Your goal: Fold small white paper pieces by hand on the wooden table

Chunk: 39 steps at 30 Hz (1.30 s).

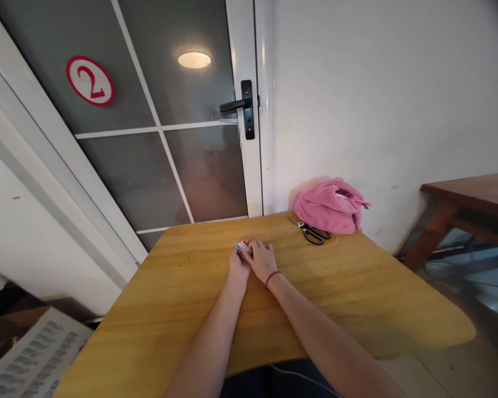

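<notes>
My left hand [239,263] is closed around a small flat white-and-blue object [243,247], just above the wooden table [157,298]. What kind of thing it is, I cannot make out at this size. From the right, my right hand [264,260] reaches over it, thumb and fingers closed on the object's near side and edge. A red string bracelet [272,278] circles my right wrist. Farther back to the right lie scissors [311,230] with black handles, apart from both hands.
Behind the scissors, a bunched pink plush cloth or pouch [330,205] rests at the table's back edge by the wall. A glazed door [209,182] with a black handle [247,110] stands directly behind. A printed box [37,354] is at lower left, a brown table [473,190] at right.
</notes>
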{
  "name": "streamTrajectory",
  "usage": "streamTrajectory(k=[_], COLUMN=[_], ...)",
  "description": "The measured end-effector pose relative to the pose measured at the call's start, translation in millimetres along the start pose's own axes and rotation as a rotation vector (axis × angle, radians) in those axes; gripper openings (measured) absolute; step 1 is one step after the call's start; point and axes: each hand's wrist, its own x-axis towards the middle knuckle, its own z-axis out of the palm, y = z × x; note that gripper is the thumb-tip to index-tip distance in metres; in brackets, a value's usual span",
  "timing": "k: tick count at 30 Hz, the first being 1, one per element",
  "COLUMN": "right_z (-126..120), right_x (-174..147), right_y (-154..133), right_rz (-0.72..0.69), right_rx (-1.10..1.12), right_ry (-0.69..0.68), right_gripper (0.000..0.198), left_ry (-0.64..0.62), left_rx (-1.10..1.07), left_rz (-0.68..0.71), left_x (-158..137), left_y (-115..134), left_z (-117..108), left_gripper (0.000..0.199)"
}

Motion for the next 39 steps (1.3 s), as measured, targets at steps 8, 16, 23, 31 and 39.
streamTrajectory(k=[8,16,23,31,39], right_z=[-4.8,-6.0,-3.9,-6.0,5.1], right_x=[-0.4,0.6,1.1,-0.4,7.5], right_y=[-4.1,-4.9,-3.2,-7.0,-1.8], right_rz=[-0.132,-0.142,-0.120,-0.048,0.209], right_rx=[0.115,0.150,0.146,0.427,0.927], right_ry=[0.048,0.008,0.033,0.087,0.116], right_gripper=[0.025,0.012,0.006,0.016,0.022], left_ry=[0.039,0.051,-0.002,0.077,0.070], left_rx=[-0.028,0.004,0.019,-0.019,-0.068], left_rz=[0.003,0.015,0.026,0.002,0.005], left_x=[7.6,3.1,-5.9,-3.7,8.1], left_y=[4.0,3.4,2.0,2.7,7.2], left_z=[-7.5,-6.8,-2.2,-2.7,-9.9], left_gripper=[0.028,0.023,0.018,0.021,0.022])
